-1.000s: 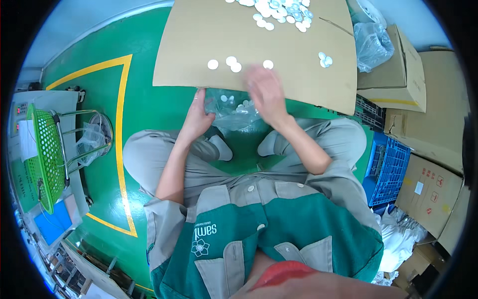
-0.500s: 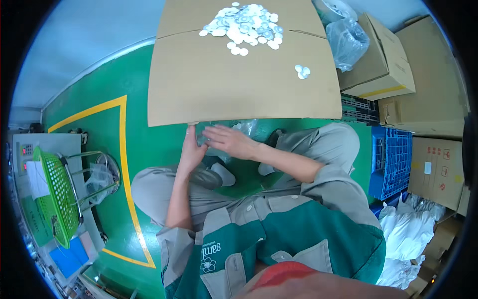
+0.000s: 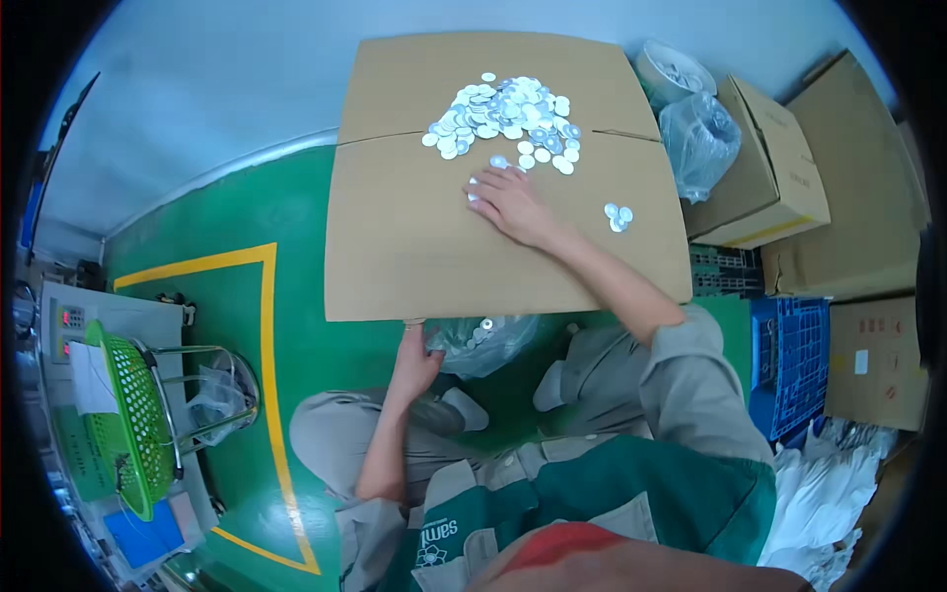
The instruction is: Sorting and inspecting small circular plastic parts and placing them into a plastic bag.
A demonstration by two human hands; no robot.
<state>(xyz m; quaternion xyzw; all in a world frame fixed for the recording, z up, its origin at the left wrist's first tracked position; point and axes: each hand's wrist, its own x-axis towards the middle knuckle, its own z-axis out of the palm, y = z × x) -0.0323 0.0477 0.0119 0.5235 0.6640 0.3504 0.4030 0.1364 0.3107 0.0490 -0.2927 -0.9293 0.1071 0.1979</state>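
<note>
Green floor (image 3: 306, 227) is spreading underneath, fading into the dark border of the view. One cardboard-topped desk (image 3: 395, 247) is standing over it, its support being hidden from above. Three cardboard boxes (image 3: 789, 178) are showing at the right, the border dimming the outer ones, and one blue crate (image 3: 789, 365) is sitting nearer the person. One green basket (image 3: 138, 424) is resting at the far left.

One clear bag (image 3: 498, 355) is showing below the desk's near edge, holding discs that its film is blurring too much to count. Beside it the left hand (image 3: 414, 370) is reaching up to that edge, thumb toward the bag; its fingertips are partly hidden, so whether they are pinching anything cannot be told.

On the desk, one pile (image 3: 508, 109) of white discs is lying toward the far side, overlapping too much for counting. The right hand (image 3: 513, 207) is resting palm down just short of it, fingers bent and close together, partly covering one disc (image 3: 473, 190); whether they are gripping it cannot be told. One bluish disc (image 3: 499, 161) is lying at the fingertips. Well to the right, three discs (image 3: 625, 214) are clustering.
</note>
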